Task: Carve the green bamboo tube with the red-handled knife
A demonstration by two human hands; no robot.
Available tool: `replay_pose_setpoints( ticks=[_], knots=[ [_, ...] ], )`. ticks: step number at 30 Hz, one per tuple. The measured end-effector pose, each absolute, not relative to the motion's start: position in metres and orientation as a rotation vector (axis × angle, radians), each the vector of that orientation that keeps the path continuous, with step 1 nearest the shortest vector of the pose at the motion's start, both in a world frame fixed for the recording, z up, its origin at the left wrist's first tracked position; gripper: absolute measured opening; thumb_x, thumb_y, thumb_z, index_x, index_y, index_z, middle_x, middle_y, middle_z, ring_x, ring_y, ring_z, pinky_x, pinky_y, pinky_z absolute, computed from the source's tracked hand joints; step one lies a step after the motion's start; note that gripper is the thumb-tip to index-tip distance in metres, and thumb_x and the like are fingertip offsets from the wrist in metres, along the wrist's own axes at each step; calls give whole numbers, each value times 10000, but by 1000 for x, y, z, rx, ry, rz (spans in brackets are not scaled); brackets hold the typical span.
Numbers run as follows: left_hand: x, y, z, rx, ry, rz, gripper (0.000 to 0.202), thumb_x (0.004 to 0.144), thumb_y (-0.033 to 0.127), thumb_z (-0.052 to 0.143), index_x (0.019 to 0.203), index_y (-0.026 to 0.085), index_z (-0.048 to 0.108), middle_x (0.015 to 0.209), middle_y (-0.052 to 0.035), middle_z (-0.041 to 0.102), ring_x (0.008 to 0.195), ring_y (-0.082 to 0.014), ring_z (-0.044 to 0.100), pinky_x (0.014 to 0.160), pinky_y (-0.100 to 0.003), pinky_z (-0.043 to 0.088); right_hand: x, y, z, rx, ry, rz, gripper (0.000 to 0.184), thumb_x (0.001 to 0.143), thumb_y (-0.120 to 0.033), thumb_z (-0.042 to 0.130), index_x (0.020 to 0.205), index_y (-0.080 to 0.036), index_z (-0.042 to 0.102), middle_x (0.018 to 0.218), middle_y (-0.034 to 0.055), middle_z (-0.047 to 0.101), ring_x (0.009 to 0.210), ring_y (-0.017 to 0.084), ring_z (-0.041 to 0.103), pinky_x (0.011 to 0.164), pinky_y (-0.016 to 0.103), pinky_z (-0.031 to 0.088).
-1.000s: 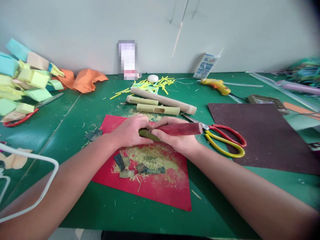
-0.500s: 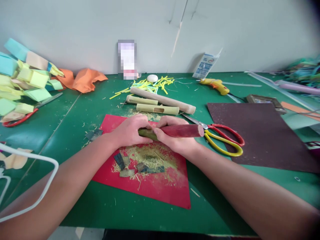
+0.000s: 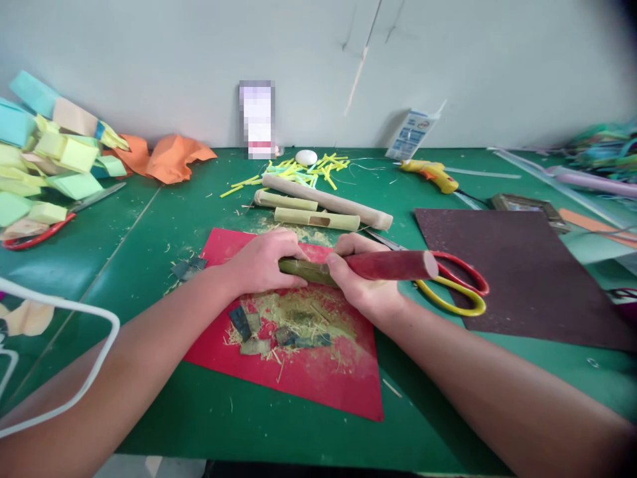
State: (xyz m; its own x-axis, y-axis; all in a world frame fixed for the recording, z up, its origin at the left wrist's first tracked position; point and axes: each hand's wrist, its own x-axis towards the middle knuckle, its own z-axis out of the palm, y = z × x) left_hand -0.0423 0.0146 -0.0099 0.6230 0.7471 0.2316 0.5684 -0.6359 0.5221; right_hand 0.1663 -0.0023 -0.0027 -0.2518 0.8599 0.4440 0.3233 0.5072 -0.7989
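Note:
My left hand (image 3: 266,261) is closed around a short green bamboo piece (image 3: 303,269), pressing it over the red sheet (image 3: 298,392). In my right hand (image 3: 365,285) is the red wooden handle (image 3: 393,265) of a tool, its working end hidden behind the fingers and the bamboo. My right thumb rests at the bamboo's right end. Below the hands, bamboo shavings (image 3: 318,325) and several dark flat scraps (image 3: 239,322) lie on the red sheet.
Behind the hands lie a carved bamboo tube (image 3: 288,216) and a long wooden stick (image 3: 338,202). Scissors (image 3: 460,307) sit right of my right hand, partly on a brown sheet (image 3: 522,279). A yellow glue gun (image 3: 432,176) is farther back. A white wire frame (image 3: 107,345) crosses my left forearm.
My right hand and the red handle have moved to the right, away from my left hand, exposing more of the green bamboo. The left hand stays nearly in place.

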Motion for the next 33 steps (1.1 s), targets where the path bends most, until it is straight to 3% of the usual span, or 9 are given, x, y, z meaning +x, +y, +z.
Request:
replay_pose_setpoints(
  ticks=[8,13,25,33],
  knots=[
    [-44,15,-12,2462,1056,635,265,753,403,742,868,187,641,845,-21,573,839,-185,537,754,-332,422,161,4,-3,-937,-1821,948,167,782,-374,694,723,-223,652,733,11,698,639,150,622,611,292,514],
    [-43,15,-12,2470,1053,630,255,762,397,734,856,185,627,844,-22,572,842,-187,534,753,-332,423,160,6,-4,-943,-1797,1056,173,753,-375,747,795,-212,704,824,25,741,726,171,680,698,314,559],
    [-43,15,-13,2479,1043,634,270,771,416,726,820,173,620,806,-11,547,812,-173,512,728,-314,401,160,6,-4,-886,-1883,914,144,753,-350,737,777,-214,696,806,13,736,707,151,678,691,285,541],
    [-44,15,-10,2436,1036,603,221,777,381,718,899,199,688,811,-16,578,827,-177,531,731,-314,401,168,4,5,-844,-2059,641,215,799,-262,603,610,-203,521,575,-35,534,511,87,487,509,243,388]
  ],
)
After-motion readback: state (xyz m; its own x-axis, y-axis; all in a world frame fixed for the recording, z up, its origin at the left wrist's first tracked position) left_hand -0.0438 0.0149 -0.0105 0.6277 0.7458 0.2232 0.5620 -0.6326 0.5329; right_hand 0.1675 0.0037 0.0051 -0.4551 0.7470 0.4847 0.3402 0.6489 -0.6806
